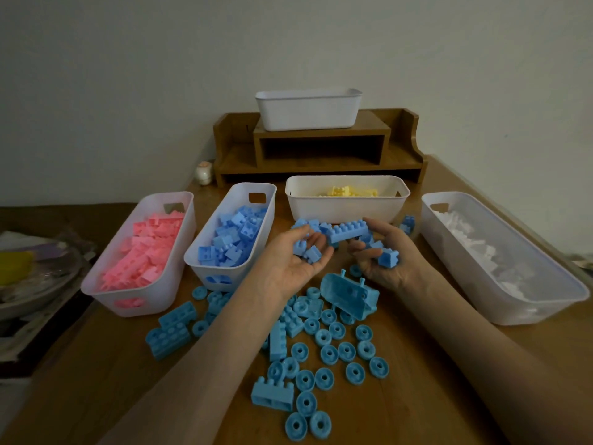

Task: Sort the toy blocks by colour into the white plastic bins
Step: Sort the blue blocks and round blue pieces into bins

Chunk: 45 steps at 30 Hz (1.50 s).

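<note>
A: Nearest, blue plastic wheels [329,353] and a blue plastic car shell [349,295] litter the wooden table [417,396].
B: Above them, the left hand [295,264] cups small blue blocks [306,250], and the right hand [391,268] curls round a single blue block [389,256].
A: Behind, white plastic bins [346,208] hold pink blocks [147,248], blue blocks [234,239], yellow blocks [348,191] and white blocks [475,245].

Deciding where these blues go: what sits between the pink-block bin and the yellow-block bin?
The bin of blue blocks stands between the pink-block bin and the yellow-block bin, seen in the head view.

From my station I see little dress: both forearms [221,338] bare to the frame's edge — left hand [296,263] and right hand [386,263] bare too.
</note>
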Tool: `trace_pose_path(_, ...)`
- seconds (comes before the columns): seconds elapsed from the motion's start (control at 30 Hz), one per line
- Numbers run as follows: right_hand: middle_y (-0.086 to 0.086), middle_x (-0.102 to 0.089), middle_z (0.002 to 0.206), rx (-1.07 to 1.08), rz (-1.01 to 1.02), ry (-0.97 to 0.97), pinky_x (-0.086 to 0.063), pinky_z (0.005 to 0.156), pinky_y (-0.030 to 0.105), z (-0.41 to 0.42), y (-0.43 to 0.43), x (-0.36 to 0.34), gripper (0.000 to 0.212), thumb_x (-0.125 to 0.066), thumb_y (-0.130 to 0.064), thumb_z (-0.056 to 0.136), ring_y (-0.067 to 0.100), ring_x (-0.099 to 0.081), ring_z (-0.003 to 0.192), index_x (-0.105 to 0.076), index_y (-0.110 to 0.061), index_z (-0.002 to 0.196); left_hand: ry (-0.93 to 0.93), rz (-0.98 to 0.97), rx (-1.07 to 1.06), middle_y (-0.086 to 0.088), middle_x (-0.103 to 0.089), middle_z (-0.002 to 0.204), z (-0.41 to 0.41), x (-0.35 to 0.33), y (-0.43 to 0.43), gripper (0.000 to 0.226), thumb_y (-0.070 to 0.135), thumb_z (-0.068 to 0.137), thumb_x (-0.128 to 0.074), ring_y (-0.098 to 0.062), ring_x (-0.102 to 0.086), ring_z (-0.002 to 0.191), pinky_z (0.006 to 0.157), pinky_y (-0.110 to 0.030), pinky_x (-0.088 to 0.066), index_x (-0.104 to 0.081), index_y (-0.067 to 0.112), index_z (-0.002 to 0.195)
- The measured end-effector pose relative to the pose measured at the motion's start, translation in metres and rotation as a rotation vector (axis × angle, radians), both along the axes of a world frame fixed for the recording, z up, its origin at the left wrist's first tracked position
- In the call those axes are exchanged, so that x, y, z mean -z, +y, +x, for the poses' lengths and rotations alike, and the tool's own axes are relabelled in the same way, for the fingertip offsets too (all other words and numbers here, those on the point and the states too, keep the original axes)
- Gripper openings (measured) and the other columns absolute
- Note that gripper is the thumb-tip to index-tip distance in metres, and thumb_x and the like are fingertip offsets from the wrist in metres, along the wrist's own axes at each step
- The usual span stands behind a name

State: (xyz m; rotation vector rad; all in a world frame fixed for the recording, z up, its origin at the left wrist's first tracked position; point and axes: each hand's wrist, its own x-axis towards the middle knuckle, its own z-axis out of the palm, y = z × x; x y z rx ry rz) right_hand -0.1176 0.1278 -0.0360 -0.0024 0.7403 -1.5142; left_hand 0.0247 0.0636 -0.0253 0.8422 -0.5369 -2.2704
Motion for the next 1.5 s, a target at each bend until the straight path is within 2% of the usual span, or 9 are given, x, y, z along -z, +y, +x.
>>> trace_pose_path(0.27,0.012,-0.059,0.071,-0.111,-0.048,0.127,-0.035,0.03,0.008,0.005,-0.001,-0.003,0.041,-0.045,-0.042,0.095,0.009,-0.049,0.041,-0.054,-0.003,0.101,0.021,-0.05,0.064,-0.021,-0.058,0.111,0.0,-0.002,0.003,0.02,0.014,0.096,-0.05,-0.03,-0.058,0.099,0.083,-0.043,-0.049,-0.054,0.001,0.111)
trace_pose_path(0.53,0.012,-0.06,0.07,-0.04,0.001,0.249,-0.041,0.029,0.019,0.01,-0.002,-0.01,0.039,-0.047,-0.038,0.096,0.015,-0.057,0.037,-0.054,-0.002,0.109,0.006,-0.022,0.008,-0.018,-0.056,0.098,-0.004,0.001,0.003,0.018,0.006,0.096,-0.049,-0.024,-0.056,0.083,0.05,-0.03,-0.056,-0.052,0.0,0.112)
trace_pose_path(0.63,0.011,-0.057,0.077,0.101,0.014,0.129,-0.041,0.03,0.018,0.006,-0.007,-0.006,0.045,-0.033,-0.037,0.101,0.013,-0.055,0.045,-0.054,0.001,0.093,0.069,0.024,-0.02,-0.022,-0.055,0.097,-0.002,-0.007,0.006,0.013,0.008,0.096,-0.051,-0.026,-0.056,0.08,0.052,-0.032,-0.056,-0.052,-0.004,0.102)
trace_pose_path(0.8,0.021,-0.056,0.099,0.398,-0.012,-0.312,-0.052,0.05,0.037,0.0,-0.002,-0.008,0.037,-0.042,-0.028,0.098,0.026,-0.058,0.077,-0.045,0.005,0.116,0.05,0.028,-0.002,-0.024,-0.056,0.102,-0.001,-0.008,0.006,0.016,0.012,0.095,-0.052,-0.028,-0.058,0.085,0.056,-0.037,-0.057,-0.053,-0.002,0.101)
trace_pose_path(0.93,0.028,-0.056,0.105,0.365,-0.071,-0.336,-0.053,0.053,0.04,0.007,0.0,-0.013,0.027,-0.043,-0.016,0.098,0.03,-0.06,0.077,-0.045,0.009,0.108,0.01,-0.016,0.011,-0.022,-0.055,0.11,-0.001,-0.005,0.006,0.023,0.011,0.094,-0.053,-0.028,-0.058,0.088,0.057,-0.035,-0.058,-0.052,-0.001,0.114)
trace_pose_path(1.03,0.017,-0.061,0.083,0.24,-0.023,-0.127,-0.046,0.038,0.017,0.008,-0.003,-0.01,0.029,-0.042,-0.024,0.1,0.013,-0.056,0.054,-0.047,0.004,0.105,-0.035,-0.17,0.013,-0.018,-0.054,0.117,0.0,-0.008,0.007,0.016,0.01,0.096,-0.05,-0.024,-0.058,0.094,0.069,-0.033,-0.058,-0.054,0.003,0.11)
trace_pose_path(1.13,0.004,-0.056,0.059,0.107,-0.107,0.162,-0.027,0.026,0.014,0.01,-0.006,-0.013,0.033,-0.035,-0.038,0.1,0.005,-0.039,0.034,-0.045,-0.007,0.107,-0.176,-0.46,0.025,-0.012,-0.057,0.112,0.008,-0.022,0.01,0.011,0.013,0.097,-0.049,-0.016,-0.06,0.089,0.072,-0.026,-0.057,-0.056,0.007,0.104)
trace_pose_path(1.3,0.005,-0.054,0.077,-0.011,-0.134,0.926,-0.027,0.031,0.018,0.038,-0.033,-0.046,0.033,-0.039,-0.041,0.099,0.011,-0.04,0.041,-0.047,-0.011,0.111,-1.228,-1.335,-0.176,-0.007,-0.058,0.098,0.051,-0.051,-0.024,0.016,0.024,0.098,-0.049,-0.021,-0.057,0.087,0.073,-0.033,-0.043,-0.05,0.012,0.108)
trace_pose_path(1.5,0.005,-0.052,0.085,-0.112,-0.199,1.606,-0.038,0.053,0.025,0.087,-0.108,-0.059,0.014,-0.042,-0.023,0.099,0.017,-0.051,0.069,-0.037,-0.013,0.106,-1.738,-1.419,0.105,-0.014,-0.053,0.114,0.072,-0.021,-0.048,0.027,0.013,0.095,-0.045,-0.032,-0.053,0.107,0.086,-0.034,-0.041,-0.044,0.002,0.12)
